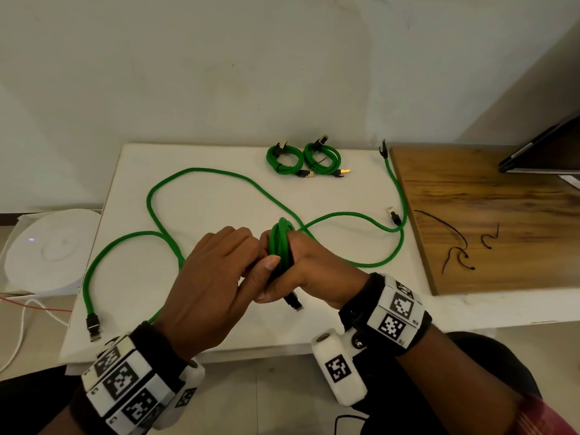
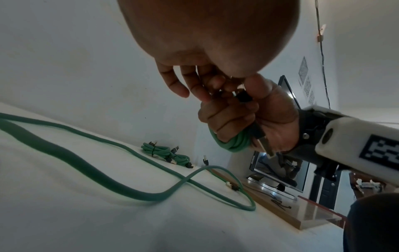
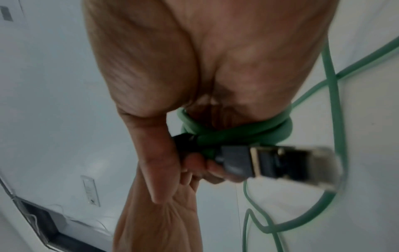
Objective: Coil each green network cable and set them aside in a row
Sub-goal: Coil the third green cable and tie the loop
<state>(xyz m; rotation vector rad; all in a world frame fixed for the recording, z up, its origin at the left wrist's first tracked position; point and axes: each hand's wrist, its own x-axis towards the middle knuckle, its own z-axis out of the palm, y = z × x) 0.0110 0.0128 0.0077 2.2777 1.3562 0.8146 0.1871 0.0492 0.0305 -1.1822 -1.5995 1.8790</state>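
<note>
Two loose green cables (image 1: 201,183) sprawl crossed over the desk (image 1: 219,324), so drawing more in could snag — while the coil (image 1: 281,246) wrapped round the right hand (image 1: 309,271), left fingers (image 1: 229,243) pinching beside it, may spring apart if either grip slackens.

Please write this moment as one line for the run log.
coiling | right hand grips coil | left hand pinches it | two coiled cables aside
</note>
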